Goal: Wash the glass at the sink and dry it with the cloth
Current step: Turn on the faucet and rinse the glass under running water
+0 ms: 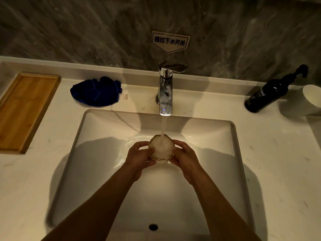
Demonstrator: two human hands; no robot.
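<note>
A clear glass full of bubbling water is held upright over the white sink. My left hand grips its left side and my right hand grips its right side. Water runs from the chrome faucet straight into the glass and spills over its rim. A crumpled dark blue cloth lies on the counter behind the sink, left of the faucet, apart from both hands.
A wooden tray sits on the counter at the far left. A black pump bottle and a white cup stand at the back right. A sign hangs on the marble wall. An overflow hole is in the sink's near wall.
</note>
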